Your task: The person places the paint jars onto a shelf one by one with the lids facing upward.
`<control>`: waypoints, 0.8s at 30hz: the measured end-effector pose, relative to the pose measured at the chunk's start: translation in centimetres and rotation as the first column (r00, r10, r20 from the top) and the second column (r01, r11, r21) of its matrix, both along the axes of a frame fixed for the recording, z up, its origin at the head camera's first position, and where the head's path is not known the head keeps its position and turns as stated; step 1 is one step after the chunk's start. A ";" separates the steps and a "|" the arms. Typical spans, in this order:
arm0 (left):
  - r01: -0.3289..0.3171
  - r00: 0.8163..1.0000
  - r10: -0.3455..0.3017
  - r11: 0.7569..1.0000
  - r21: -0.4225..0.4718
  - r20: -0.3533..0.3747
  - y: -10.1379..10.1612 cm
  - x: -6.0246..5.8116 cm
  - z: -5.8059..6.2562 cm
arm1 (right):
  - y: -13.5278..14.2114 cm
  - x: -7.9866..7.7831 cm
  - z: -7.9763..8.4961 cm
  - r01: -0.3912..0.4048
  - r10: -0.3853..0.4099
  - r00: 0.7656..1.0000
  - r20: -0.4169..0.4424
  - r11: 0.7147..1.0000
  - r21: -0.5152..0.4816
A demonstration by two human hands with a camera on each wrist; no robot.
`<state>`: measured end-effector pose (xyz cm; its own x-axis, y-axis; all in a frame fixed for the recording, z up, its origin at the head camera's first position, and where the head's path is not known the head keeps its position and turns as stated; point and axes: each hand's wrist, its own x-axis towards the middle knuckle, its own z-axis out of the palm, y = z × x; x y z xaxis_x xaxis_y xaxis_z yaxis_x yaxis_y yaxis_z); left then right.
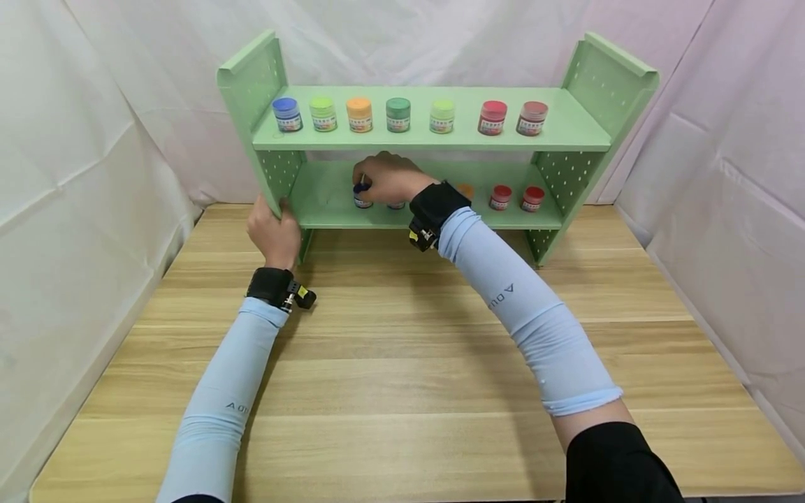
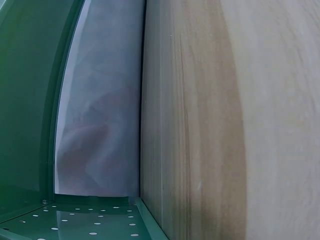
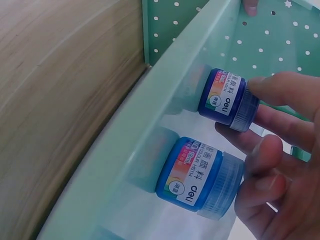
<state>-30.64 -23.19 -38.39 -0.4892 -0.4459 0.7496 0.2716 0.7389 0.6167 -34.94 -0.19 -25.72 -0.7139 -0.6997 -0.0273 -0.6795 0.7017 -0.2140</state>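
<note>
My right hand (image 1: 391,178) reaches into the lower tier of a green shelf rack (image 1: 434,147). Its thumb and fingers pinch the lid of a dark blue paint jar (image 3: 222,97), whose base is at the shelf surface. Beside that jar stands a lighter blue paint jar (image 3: 190,175), close to the curled outer fingers; in the head view the hand partly covers it. At the rack's left side panel (image 1: 260,150), my left hand (image 1: 274,230) grips the lower front edge. The left wrist view shows no hand, only green panels and the tabletop.
Several paint jars line the upper tier, from a blue jar (image 1: 287,115) to a dull red one (image 1: 532,119). On the lower tier, an orange jar (image 1: 465,191) is half hidden by my wrist, beside two red jars (image 1: 500,198). The rack stands on a wooden table (image 1: 390,363).
</note>
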 end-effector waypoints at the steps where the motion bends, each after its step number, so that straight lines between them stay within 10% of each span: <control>1: 0.000 1.000 0.000 1.000 0.001 0.002 0.0 0.0 0.0 | 0.0 0.0 0.0 0.003 -0.003 1.000 0.005 1.000 -0.003; 12: 0.004 1.000 -0.004 1.000 0.004 0.010 0.0 0.0 0.1 | 0.3 -0.1 -0.2 0.015 -0.013 0.999 0.044 0.999 -0.029; 24: 0.009 1.000 -0.009 1.000 0.012 0.012 -0.1 0.0 0.0 | 2.4 1.4 0.0 -0.045 0.036 0.992 -0.123 0.996 -0.071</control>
